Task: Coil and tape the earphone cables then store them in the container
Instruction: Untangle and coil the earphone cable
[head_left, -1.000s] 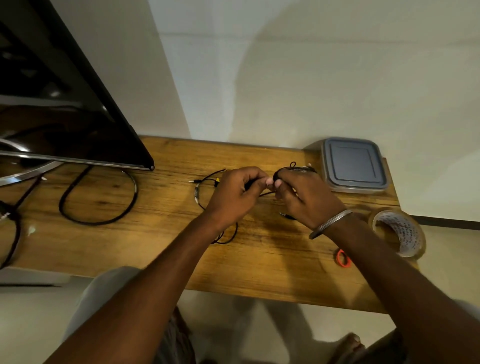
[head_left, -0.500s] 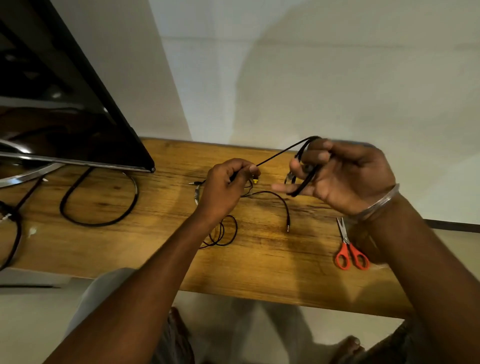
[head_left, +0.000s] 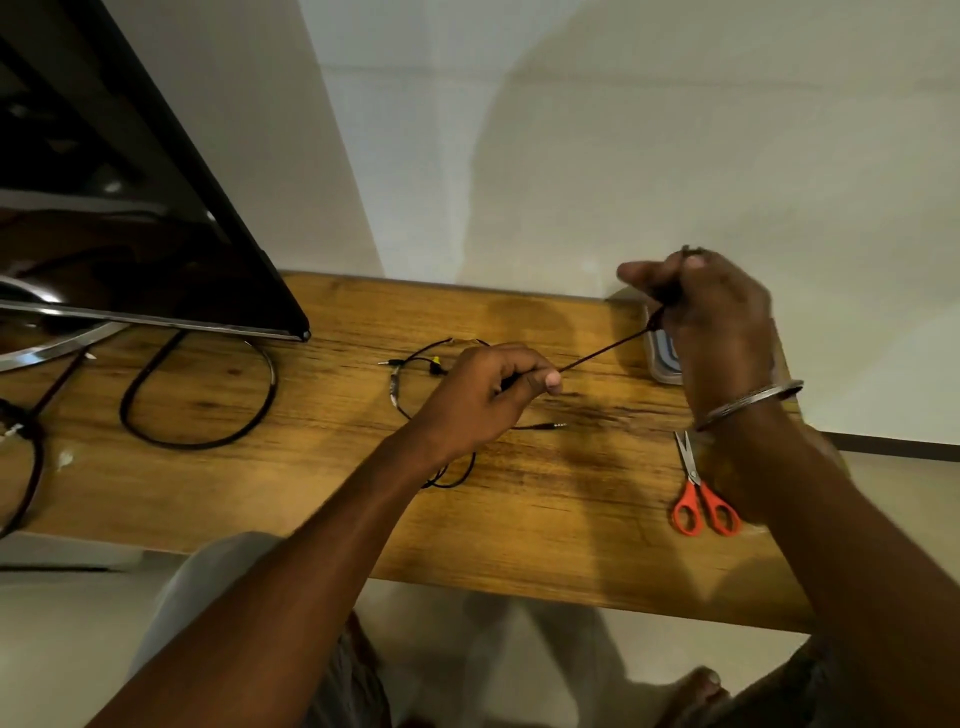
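The right hand (head_left: 711, 322) is closed around a few loops of black earphone cable (head_left: 605, 352), raised above the counter (head_left: 545, 519). The left hand (head_left: 488, 400) pinches the same cable, pulled taut between them. Coiling looks barely begun: more cable (head_left: 415, 364) lies loose, nothing taped or stored. The container (head_left: 662, 358) is mostly hidden behind the right hand; scissors (head_left: 701, 493) lie near.
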